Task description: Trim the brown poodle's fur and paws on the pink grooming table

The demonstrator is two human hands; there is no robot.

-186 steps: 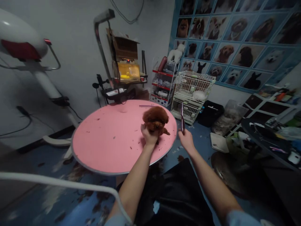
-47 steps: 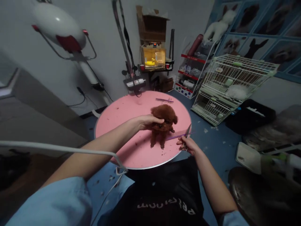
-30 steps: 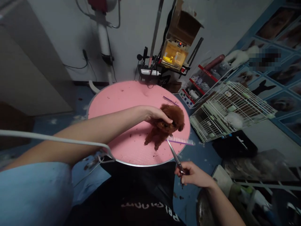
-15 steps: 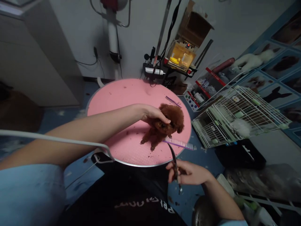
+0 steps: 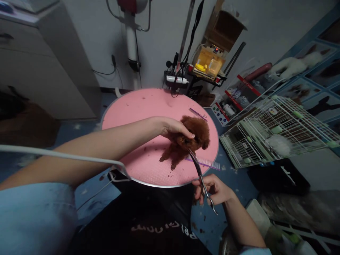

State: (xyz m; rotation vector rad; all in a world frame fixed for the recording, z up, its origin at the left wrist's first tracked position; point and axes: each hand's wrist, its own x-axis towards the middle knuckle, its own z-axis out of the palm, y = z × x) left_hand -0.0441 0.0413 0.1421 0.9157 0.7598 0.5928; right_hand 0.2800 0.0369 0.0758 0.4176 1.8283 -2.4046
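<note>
A small brown curly-haired dog (image 5: 198,127) is on a round pink table (image 5: 143,106), its front paws near the table's front edge. My left hand (image 5: 175,129) is closed on the dog's head, the thumb lying across its face. In my right hand (image 5: 212,187) is a pair of curved grooming scissors (image 5: 198,168), fingers at the handles below the table edge. The blade tips are at the dog's muzzle; whether they touch the fur I cannot tell. Partly behind the scissors lies a purple-backed comb (image 5: 208,163).
A second purple comb (image 5: 198,114) lies behind the dog. Dark hair clippings dot the table. A white wire cage (image 5: 276,131) stands at the right. A tool holder (image 5: 172,80) is at the table's back edge. A white tube (image 5: 66,156) crosses before my left arm.
My right hand has brought the scissors up and turned them, so the blade tips have moved to the dog's muzzle. The left hand keeps its hold. The view has shifted slightly.
</note>
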